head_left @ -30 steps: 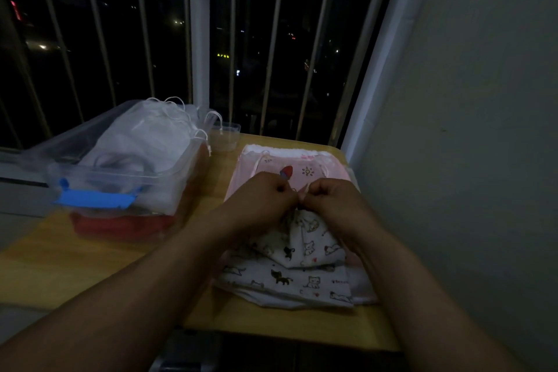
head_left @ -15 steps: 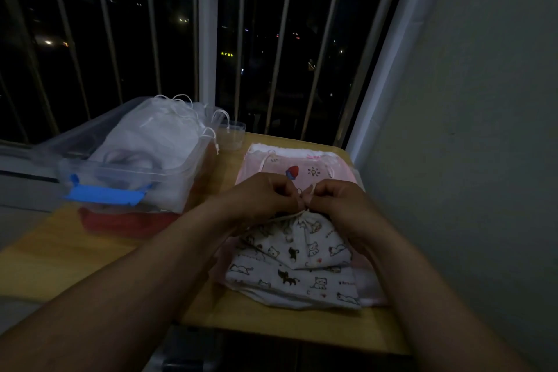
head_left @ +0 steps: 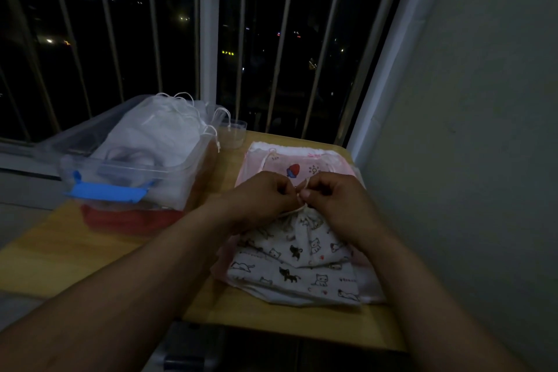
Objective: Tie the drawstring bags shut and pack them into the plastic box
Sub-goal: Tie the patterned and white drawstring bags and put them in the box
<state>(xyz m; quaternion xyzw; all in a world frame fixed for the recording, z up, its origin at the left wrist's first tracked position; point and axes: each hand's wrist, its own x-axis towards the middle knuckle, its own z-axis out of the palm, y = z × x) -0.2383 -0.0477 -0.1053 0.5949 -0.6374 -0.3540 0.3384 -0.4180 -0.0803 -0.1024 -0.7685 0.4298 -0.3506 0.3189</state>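
A white cat-print drawstring bag (head_left: 302,254) lies on top of a pile of bags at the table's right side, its mouth gathered. My left hand (head_left: 259,196) and my right hand (head_left: 335,198) meet above that mouth, and each pinches the pale drawstring (head_left: 302,193). A pink bag (head_left: 302,164) with a strawberry print lies flat behind my hands. The clear plastic box (head_left: 169,172) with a blue latch stands at the left, holding white bags (head_left: 157,133) whose cords hang over its rim.
A small clear plastic cup (head_left: 232,134) stands behind the box's right corner. The wooden table (head_left: 60,254) ends at a metal railing (head_left: 290,39) behind and a grey wall (head_left: 468,130) at the right. Something red lies under the box.
The bag's mouth has drawn tighter. My hands have lifted slightly and parted a little, so a short stretch of cord now shows between my fingertips.
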